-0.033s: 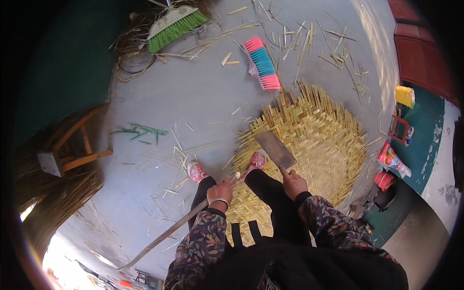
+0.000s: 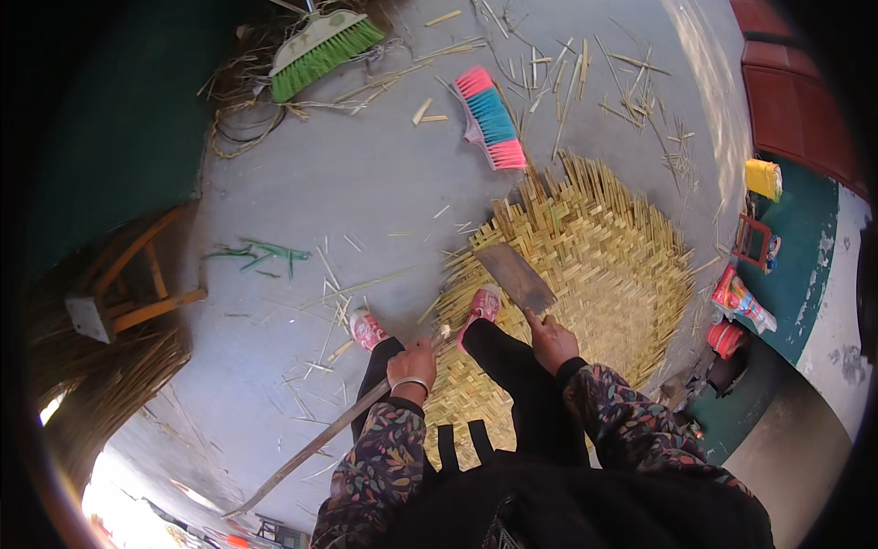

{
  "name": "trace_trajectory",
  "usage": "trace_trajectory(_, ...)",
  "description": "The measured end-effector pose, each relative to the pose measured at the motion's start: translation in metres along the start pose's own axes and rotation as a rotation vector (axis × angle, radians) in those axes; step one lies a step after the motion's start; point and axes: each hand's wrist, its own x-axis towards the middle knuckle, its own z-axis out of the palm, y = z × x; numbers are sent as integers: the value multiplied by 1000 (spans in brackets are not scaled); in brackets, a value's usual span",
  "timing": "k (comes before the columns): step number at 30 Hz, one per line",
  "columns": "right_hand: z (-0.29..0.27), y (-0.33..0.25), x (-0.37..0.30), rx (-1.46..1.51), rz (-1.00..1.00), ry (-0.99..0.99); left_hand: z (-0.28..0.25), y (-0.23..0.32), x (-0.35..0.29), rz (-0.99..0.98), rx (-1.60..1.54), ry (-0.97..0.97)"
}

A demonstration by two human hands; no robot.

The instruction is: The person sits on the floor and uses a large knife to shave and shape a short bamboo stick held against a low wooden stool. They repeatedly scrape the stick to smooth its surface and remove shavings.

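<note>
My left hand is closed around a long, slightly curved wooden stick, which slants down to the lower left. A pale end shows just past my fingers. In my right hand is the handle of a cleaver, its broad, dark, brownish blade pointing away from me. The blade is over a round piece of bamboo weaving on the floor, with loose strip ends round its far edge. One pink shoe is at the weaving's left edge; the other shoe stands on the grey floor.
A pink-and-blue broom head lies beyond the weaving, and a green-bristled broom is farther left. Bamboo scraps litter the floor. A wooden stool lies tipped at left; a yellow container stands by the right wall.
The whole view has shifted slightly. Both hands keep their grips, and nothing else has visibly moved.
</note>
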Motion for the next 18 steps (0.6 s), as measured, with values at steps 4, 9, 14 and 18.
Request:
trace_trajectory(4, 38, 27, 82, -76, -187, 132, 5, -4, 48, 4, -15, -1)
trace_trajectory(9, 64, 45, 153, -185, -355, 166, -21, 7, 97, -3, -61, 123)
trace_trajectory(14, 117, 78, 200, -233, -425, 206, -55, 16, 127, 79, -4, 290)
trace_trajectory(18, 146, 99, 228, -175, -415, 271, -73, 3, 141, 77, 106, 460)
